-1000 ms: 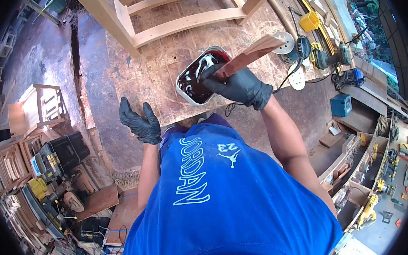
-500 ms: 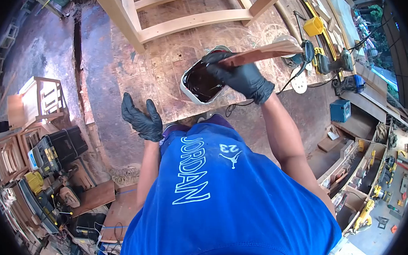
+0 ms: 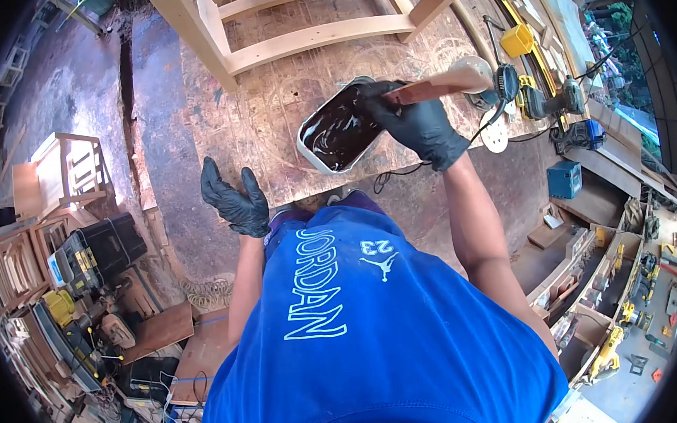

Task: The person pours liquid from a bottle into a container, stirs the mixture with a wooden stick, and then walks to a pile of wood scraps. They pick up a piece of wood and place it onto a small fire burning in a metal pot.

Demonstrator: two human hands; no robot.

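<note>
A white container (image 3: 300,145) of dark, glossy liquid stands on the stained wooden bench (image 3: 270,115). At its right side, my right hand (image 3: 418,125) in a black glove is closed around a flat reddish-brown wooden piece (image 3: 432,87), which points to the right. The lower end of that piece is hidden by my fingers. To the left of the container, my left hand (image 3: 235,198), also gloved in black, hovers near the bench's front edge with its fingers apart and nothing in it.
A pale wooden frame (image 3: 320,36) stands at the back of the bench. On the right lie a yellow cup (image 3: 517,40), a cordless drill (image 3: 556,99), a sanding disc (image 3: 494,134) and a black cable. A black toolbox (image 3: 107,247) is at the left.
My right hand has shifted slightly right with the wooden piece, whose blade looks shorter and more blurred. More of the liquid shows. My left hand is nearly unchanged.
</note>
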